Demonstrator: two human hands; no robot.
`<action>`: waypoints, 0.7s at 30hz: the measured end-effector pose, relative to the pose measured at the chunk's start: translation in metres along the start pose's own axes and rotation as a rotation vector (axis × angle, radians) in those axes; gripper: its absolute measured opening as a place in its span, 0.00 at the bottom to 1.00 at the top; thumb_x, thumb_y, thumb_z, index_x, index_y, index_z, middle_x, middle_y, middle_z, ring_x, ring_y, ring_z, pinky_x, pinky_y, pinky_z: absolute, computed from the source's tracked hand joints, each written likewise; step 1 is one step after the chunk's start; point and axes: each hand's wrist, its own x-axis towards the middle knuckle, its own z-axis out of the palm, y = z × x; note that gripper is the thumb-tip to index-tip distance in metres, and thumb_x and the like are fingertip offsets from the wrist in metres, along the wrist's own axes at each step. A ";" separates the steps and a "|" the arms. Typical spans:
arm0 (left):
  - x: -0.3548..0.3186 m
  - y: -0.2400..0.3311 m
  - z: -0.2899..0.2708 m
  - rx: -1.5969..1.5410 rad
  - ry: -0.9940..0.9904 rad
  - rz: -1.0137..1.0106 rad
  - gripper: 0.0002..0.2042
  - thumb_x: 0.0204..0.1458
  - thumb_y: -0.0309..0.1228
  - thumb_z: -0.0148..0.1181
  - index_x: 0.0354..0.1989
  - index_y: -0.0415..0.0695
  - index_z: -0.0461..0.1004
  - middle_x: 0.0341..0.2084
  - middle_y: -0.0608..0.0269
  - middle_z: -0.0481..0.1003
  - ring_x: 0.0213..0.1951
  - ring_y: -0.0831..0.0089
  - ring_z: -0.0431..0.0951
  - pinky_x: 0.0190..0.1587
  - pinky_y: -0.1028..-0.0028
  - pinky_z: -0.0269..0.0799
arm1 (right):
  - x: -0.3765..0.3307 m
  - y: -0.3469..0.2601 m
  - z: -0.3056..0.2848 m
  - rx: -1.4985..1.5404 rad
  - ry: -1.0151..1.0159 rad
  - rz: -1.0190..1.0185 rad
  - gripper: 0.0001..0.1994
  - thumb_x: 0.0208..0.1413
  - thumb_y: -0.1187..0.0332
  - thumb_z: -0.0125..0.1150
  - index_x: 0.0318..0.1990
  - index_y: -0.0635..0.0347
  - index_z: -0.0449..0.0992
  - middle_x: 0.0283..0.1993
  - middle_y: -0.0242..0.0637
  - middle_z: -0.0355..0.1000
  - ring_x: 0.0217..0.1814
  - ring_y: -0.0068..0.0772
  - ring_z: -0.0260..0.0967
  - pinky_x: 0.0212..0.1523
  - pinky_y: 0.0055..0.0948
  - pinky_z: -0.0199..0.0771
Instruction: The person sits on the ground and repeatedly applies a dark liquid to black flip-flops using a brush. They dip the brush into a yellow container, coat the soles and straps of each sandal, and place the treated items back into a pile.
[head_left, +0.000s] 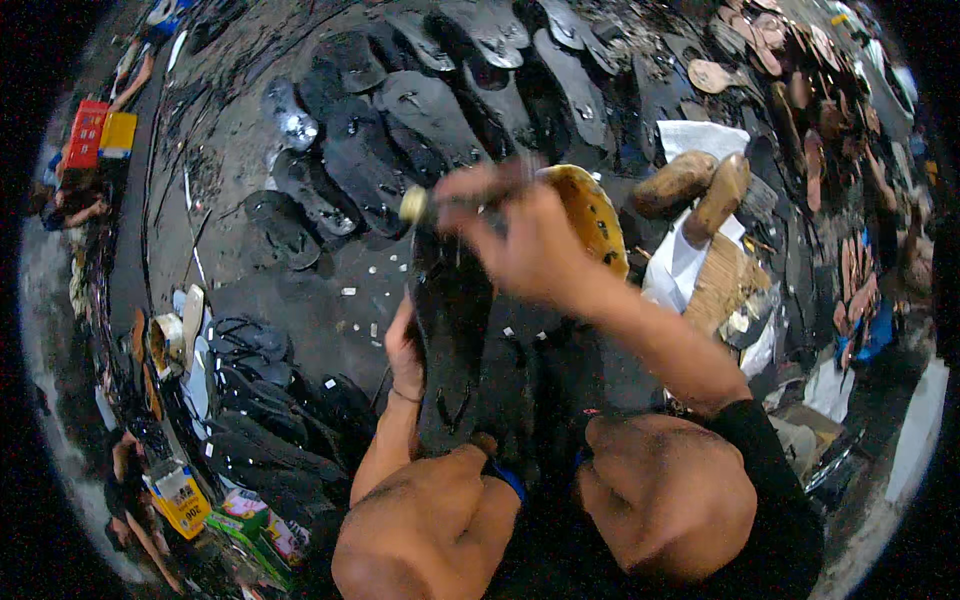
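Black sole: lies straight ahead of the knees, just right of the left hand and partly beneath the right hand (its finer detail is too dark to tell).
Long axis: runs roughly fore and aft, the near end toward the left knee, the far end pointing away under the right hand.
Nearer hand: the left, touching the sole's left edge around its middle; the right reaches in from the right, over the far end, contact there unclear.
Left-hand grip: grasping the sole by that edge, some fingers hidden behind it.
Right-hand grip: clenched around a blurred tool, its pale yellow end pointing left, above the sole's far end (blur conceals its kind).
Yellow bowl: stands just beyond the right wrist, partly hidden by it, dark spots on its inside.
Black footwear: spreads across the floor beyond both hands.
Wooden lasts: two, touching, to the right of the bowl, near white paper.
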 end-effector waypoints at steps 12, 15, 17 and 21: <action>0.008 -0.032 -0.032 0.064 0.264 0.086 0.25 0.65 0.47 0.42 0.61 0.41 0.68 0.52 0.55 0.75 0.52 0.58 0.76 0.58 0.57 0.71 | -0.010 -0.044 -0.007 -0.048 -0.141 -0.030 0.09 0.55 0.70 0.66 0.44 0.56 0.79 0.39 0.38 0.78 0.44 0.40 0.76 0.46 0.34 0.73; -0.002 -0.023 -0.015 -0.309 0.219 -0.082 0.25 0.65 0.44 0.41 0.61 0.38 0.68 0.54 0.53 0.74 0.52 0.58 0.77 0.58 0.57 0.72 | 0.021 -0.011 -0.028 -0.099 0.013 0.287 0.10 0.57 0.67 0.66 0.44 0.60 0.79 0.38 0.41 0.79 0.38 0.32 0.77 0.39 0.32 0.75; -0.007 -0.014 -0.007 -0.371 0.216 -0.038 0.24 0.66 0.42 0.40 0.60 0.38 0.69 0.54 0.52 0.74 0.52 0.58 0.77 0.58 0.58 0.72 | 0.017 -0.007 -0.023 0.084 -0.001 0.105 0.10 0.57 0.65 0.65 0.43 0.59 0.79 0.40 0.45 0.79 0.42 0.41 0.78 0.42 0.35 0.76; 0.000 -0.008 -0.023 -0.300 0.301 -0.045 0.21 0.66 0.37 0.39 0.59 0.36 0.69 0.51 0.54 0.76 0.51 0.60 0.77 0.56 0.61 0.73 | 0.017 0.008 -0.024 0.087 0.065 0.164 0.10 0.56 0.69 0.65 0.44 0.60 0.80 0.42 0.44 0.79 0.44 0.41 0.79 0.48 0.35 0.77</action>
